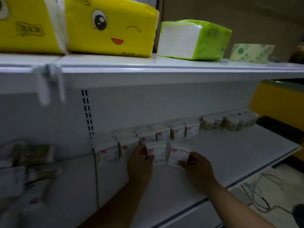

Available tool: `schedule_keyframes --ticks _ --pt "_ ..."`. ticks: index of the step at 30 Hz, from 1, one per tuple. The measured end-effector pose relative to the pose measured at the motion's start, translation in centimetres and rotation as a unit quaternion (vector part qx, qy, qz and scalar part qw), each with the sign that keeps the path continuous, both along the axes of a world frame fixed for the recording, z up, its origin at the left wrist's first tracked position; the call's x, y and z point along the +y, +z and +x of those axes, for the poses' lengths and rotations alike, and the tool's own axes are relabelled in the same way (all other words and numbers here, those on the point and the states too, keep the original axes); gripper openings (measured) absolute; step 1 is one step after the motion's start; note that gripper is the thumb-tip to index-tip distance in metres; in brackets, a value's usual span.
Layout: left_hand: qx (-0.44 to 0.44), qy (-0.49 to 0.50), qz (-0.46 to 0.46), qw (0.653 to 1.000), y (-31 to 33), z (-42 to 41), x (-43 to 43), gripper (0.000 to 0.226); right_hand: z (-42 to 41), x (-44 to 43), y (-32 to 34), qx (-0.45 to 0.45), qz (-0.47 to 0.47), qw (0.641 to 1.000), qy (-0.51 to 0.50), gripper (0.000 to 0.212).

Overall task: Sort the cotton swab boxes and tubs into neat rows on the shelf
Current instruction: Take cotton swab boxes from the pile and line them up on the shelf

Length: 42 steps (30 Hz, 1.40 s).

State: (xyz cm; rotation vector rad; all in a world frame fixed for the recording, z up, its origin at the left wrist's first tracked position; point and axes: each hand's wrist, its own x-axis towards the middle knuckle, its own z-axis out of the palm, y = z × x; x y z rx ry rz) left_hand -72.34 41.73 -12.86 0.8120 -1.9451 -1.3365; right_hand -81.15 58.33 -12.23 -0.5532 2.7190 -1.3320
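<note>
My left hand [140,159] grips the left edge of a white swab box [158,153], fingers curled round its side and thumb on the front face. My right hand [195,165] holds the neighbouring box [177,155] by its right edge, thumb pressed low on the front. Both stand upright on the lower shelf [230,155], towards its back, with a narrow gap between them.

Two more boxes [107,152] stand in the same front line to the left, the nearer one just beside my left hand. Behind this line a back row of boxes [176,132] runs along the rear panel. At the right end of that row stands a cluster of round tubs [230,123]. Labels are too blurred to read.

The upper shelf [148,74] carries yellow tissue packs [111,28] with a printed cartoon face, a green tissue pack [194,40] and a pale patterned pack [251,53]. The bay to the left holds blurred packets [32,155]; I cannot tell what they are.
</note>
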Motion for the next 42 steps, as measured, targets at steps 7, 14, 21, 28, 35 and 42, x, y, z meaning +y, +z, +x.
schedule_keyframes --ticks 7,14,21,28,35,42 --pt "-0.006 0.150 -0.002 0.989 -0.4 -2.9 1.5 0.035 -6.6 -2.6 -0.1 0.036 0.051 0.991 0.120 0.050" --pt "-0.006 0.201 -0.115 0.973 -0.7 -3.4 2.9 0.027 -9.0 -5.4 -1.3 0.116 0.018 0.985 0.128 0.059" --pt "-0.078 0.143 -0.184 0.969 -1.9 -4.4 2.6 0.025 -9.4 -5.2 -2.6 0.247 -0.010 0.946 0.212 0.024" --pt "-0.100 0.111 -0.194 0.970 -2.2 -4.7 2.2 0.034 -9.3 -5.1 -2.4 0.258 -0.006 0.933 0.249 0.029" --pt "-0.128 0.101 -0.191 0.968 -1.8 -4.6 2.4 0.035 -8.7 -4.6 -1.4 0.290 0.019 0.926 0.242 0.009" --pt "-0.185 0.011 -0.229 0.956 2.4 2.6 3.4 0.020 -6.0 -1.4 -0.6 0.286 0.203 0.904 0.246 0.010"
